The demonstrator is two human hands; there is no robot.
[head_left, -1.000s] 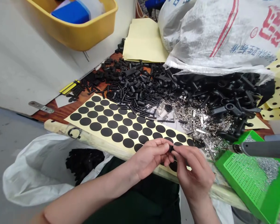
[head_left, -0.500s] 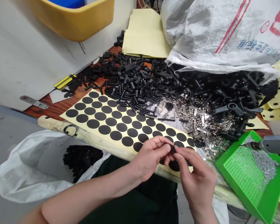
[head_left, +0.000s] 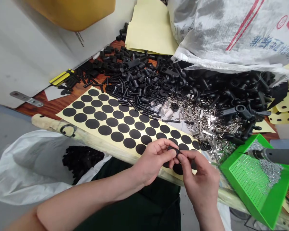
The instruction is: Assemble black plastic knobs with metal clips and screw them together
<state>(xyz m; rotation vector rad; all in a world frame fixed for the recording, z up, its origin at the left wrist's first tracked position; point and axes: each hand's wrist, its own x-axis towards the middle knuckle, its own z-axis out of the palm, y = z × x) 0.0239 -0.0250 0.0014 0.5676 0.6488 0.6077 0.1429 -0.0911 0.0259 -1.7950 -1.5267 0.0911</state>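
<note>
A small black plastic part (head_left: 175, 149) is pinched in my left hand (head_left: 151, 162), between thumb and fingers. My right hand (head_left: 198, 173) has its thumb and forefinger closed at the part's right end; whether they grip the same part or a tiny separate piece is hidden by the fingertips. Both hands hover over the near right end of a pale yellow sheet (head_left: 84, 126) with rows of round black stickers. Just beyond the hands lies a heap of small silvery metal clips (head_left: 207, 123).
Black plastic parts (head_left: 144, 80) are piled behind the sheet, below a white woven sack (head_left: 214, 38). At right a green basket (head_left: 238, 173) holds small screws, with a power screwdriver (head_left: 276, 156) above it. A white bag (head_left: 33, 170) of black parts hangs at lower left.
The camera view has shifted slightly. My hands stay together over the sheet, the right one turned a little, and the black part shows more clearly between the fingers.
</note>
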